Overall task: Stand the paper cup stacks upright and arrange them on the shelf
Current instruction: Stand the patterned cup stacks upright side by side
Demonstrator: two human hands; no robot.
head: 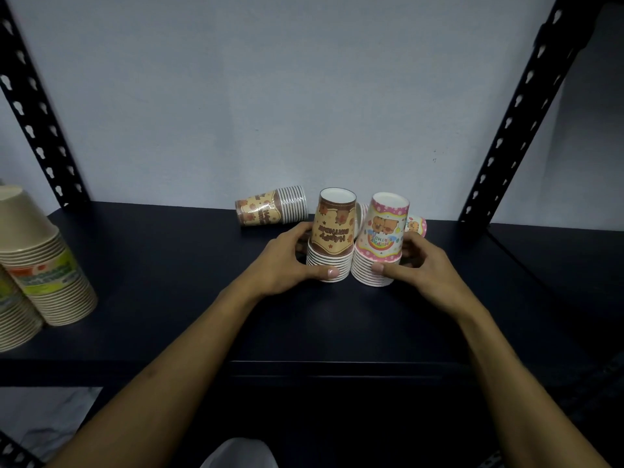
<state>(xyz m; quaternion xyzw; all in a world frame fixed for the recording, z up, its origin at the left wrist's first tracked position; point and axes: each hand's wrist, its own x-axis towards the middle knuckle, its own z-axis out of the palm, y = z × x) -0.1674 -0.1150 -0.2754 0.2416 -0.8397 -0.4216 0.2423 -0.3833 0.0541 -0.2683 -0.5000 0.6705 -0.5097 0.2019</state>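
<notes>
While the left hand curls round the brown stack and the right hand round the pink stack, both stand rim-down, side by side at frame centre, so the step looks like squaring them together. Next, I judge, come the two lying stacks: one brown just behind, one pink half hidden. The dark shelf has black slotted posts, a pale wall, and green stacks at far left.

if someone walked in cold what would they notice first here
Two cup stacks stand rim-down side by side mid-shelf: a brown stack gripped by the left hand and a pink stack gripped by the right hand. Behind them another brown stack lies on its side, and tall beige stacks stand at the shelf's left edge.
</notes>
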